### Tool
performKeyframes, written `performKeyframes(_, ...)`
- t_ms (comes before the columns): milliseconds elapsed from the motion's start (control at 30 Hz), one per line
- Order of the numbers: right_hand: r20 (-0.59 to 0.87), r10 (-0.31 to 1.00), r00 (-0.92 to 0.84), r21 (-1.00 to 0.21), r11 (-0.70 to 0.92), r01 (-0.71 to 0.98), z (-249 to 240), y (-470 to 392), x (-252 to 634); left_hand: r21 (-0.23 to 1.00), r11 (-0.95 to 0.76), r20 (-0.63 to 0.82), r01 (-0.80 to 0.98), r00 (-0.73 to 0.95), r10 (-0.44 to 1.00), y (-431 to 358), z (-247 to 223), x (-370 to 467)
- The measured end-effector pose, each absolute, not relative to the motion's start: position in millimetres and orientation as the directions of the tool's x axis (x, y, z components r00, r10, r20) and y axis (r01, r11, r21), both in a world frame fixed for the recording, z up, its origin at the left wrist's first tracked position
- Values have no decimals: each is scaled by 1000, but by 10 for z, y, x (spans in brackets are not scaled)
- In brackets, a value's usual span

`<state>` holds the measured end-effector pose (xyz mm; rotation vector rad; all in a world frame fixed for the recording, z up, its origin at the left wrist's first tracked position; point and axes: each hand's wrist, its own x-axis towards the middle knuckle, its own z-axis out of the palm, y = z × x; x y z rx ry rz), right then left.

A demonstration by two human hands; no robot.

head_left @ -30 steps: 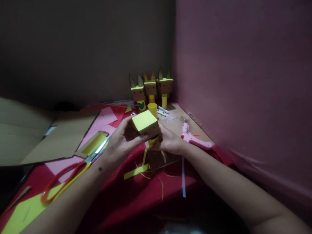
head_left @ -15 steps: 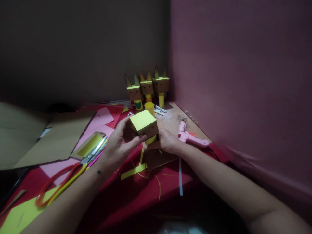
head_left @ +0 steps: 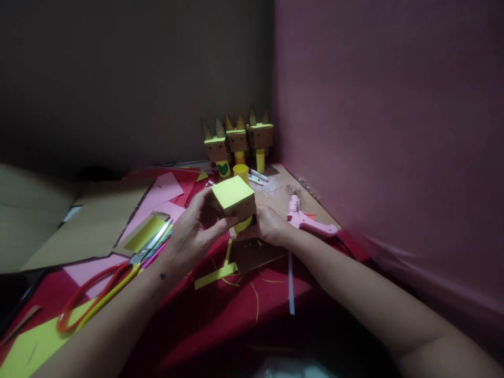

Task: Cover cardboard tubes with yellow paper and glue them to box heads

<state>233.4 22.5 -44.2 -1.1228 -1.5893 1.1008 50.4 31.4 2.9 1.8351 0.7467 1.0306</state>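
Observation:
My left hand point(head_left: 199, 223) is wrapped round the left side of a small cardboard box point(head_left: 241, 209) with a bright yellow paper top point(head_left: 233, 191). Its thumb presses along the near side. Under the box shows a yellow paper tube point(head_left: 243, 226), and my right hand point(head_left: 268, 226) grips this tube from the right, its fingertips partly hidden. Right behind the box stands another yellow tube point(head_left: 241, 171). At the back are three cardboard figures point(head_left: 237, 140) with box heads, pointed ears and yellow tube bodies; the left one bears a green heart point(head_left: 223, 168).
A pink glue gun point(head_left: 313, 223) lies to the right, near the pink wall point(head_left: 386, 131). Scissors with red and yellow handles point(head_left: 104, 291), cardboard point(head_left: 94, 220) and coloured paper lie left. Yellow strips point(head_left: 216, 275) and markers point(head_left: 258, 177) lie on the table.
The box has shifted very slightly to the right between my hands. Both hands keep nearly the same hold.

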Motion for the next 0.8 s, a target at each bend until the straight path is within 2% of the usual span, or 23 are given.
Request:
performKeyframes(300, 149, 966, -211, -960, 192, 204, -389, 206, 2330, 910, -405, 315, 93, 480, 819, 330, 19, 517)
performKeyframes(467, 141, 968, -208, -959, 185, 215, -379, 209, 2335, 902, -429, 347, 52, 505, 790, 345, 2, 524)
performKeyframes(800, 177, 969, -173, -941, 218, 258, -356, 200, 2321, 868, -463, 323, 181, 505, 801, 370, -31, 488)
